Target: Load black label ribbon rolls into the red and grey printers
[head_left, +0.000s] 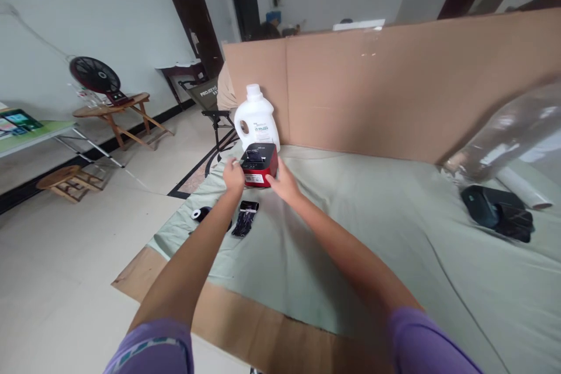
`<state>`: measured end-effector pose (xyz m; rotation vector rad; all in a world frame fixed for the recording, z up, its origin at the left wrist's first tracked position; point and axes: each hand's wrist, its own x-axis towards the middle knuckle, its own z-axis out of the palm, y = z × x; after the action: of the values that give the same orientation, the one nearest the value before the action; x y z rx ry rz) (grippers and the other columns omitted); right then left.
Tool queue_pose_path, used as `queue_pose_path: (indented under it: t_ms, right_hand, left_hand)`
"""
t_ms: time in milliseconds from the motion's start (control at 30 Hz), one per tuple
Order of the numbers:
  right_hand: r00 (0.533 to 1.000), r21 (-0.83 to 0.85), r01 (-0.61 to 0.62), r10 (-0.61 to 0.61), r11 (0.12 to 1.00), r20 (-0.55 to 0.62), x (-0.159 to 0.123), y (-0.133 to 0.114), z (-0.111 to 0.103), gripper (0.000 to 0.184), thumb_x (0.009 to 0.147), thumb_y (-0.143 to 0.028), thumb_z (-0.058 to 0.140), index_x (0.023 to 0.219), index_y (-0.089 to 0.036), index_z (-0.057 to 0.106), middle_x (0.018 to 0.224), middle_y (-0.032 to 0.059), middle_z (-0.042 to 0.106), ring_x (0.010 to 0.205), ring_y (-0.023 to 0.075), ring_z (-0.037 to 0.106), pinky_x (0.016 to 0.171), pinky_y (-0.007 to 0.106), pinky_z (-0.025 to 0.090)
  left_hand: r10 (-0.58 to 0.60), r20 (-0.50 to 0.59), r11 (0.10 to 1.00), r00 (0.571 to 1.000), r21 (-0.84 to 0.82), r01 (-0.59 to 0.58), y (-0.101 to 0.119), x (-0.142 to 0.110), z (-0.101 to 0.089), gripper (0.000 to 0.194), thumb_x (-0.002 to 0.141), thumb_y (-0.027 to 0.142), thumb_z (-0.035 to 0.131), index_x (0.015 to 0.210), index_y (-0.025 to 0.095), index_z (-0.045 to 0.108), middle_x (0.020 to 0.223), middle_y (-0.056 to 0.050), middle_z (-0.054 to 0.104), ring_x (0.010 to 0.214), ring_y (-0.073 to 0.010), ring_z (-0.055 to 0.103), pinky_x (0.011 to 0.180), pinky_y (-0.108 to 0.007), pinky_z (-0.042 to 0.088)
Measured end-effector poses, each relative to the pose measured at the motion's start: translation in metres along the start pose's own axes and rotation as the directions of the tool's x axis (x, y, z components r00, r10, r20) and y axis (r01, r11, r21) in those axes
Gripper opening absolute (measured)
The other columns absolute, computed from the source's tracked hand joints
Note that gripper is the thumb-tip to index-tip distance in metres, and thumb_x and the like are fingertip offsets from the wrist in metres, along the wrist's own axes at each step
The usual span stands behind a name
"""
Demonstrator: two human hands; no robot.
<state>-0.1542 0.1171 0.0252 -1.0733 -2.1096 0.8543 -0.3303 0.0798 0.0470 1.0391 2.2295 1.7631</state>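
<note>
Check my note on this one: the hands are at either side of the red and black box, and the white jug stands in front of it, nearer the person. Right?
Not quite: the head view shows the white jug behind the box, farther from the person. The left hand and right hand are indeed at either side of the box.
</note>
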Motion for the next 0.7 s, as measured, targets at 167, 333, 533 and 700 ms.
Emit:
queue_pose_path:
  t_ms: [167,333,533,700]
  right_hand:
    - [0.981,-0.157,0.051,-0.079,0.986,-0.178,-0.111,0.110,-0.121,0.062,0.092,-0.047,0.055,0.149,-0.023,0.050,0.142,0.0166,0.060,0.121,0.0308,0.063,0.106,0.048,0.049]
    - [0.876,-0.564,-0.233,-0.080,0.792,-0.476,-0.199,0.190,-0.300,0.048,0.087,-0.044,0.053,0.122,-0.014,0.066,0.120,0.0200,0.067,0.118,0.0363,0.059,0.107,0.053,0.044]
    - [0.675,-0.519,-0.725,0.318,0.453,-0.666,-0.220,0.214,-0.413,0.059,0.088,-0.046,0.057,0.134,-0.009,0.058,0.129,0.0252,0.062,0.125,0.0386,0.054,0.106,0.050,0.041]
    - [0.561,-0.426,-0.824,0.643,0.373,-0.522,-0.194,0.231,-0.426,0.089,0.081,-0.058,0.073,0.150,-0.011,0.043,0.143,0.0294,0.052,0.128,0.0406,0.055,0.096,0.048,0.049]
  left_hand:
    - [0.440,-0.118,0.897,0.890,0.002,-0.443,0.033,-0.101,0.021,0.039,0.089,0.016,0.049,0.127,0.017,0.057,0.157,-0.014,0.045,0.150,-0.0233,0.036,0.125,-0.040,0.027]
    - [0.529,0.800,0.668,0.282,-0.188,-0.720,0.069,-0.232,0.077,0.039,0.101,0.032,0.044,0.134,0.020,0.061,0.151,-0.011,0.057,0.142,-0.0249,0.050,0.121,-0.045,0.034]
    - [0.386,0.912,0.503,-0.136,-0.331,-0.799,0.075,-0.304,0.102,0.062,0.105,0.054,0.034,0.160,0.026,0.036,0.171,-0.007,0.025,0.159,-0.0289,0.018,0.128,-0.057,0.010]
    - [0.379,0.913,0.494,-0.149,-0.336,-0.802,0.073,-0.309,0.083,0.064,0.106,0.056,0.029,0.162,0.026,0.032,0.172,-0.005,0.021,0.160,-0.0276,0.016,0.129,-0.054,0.009]
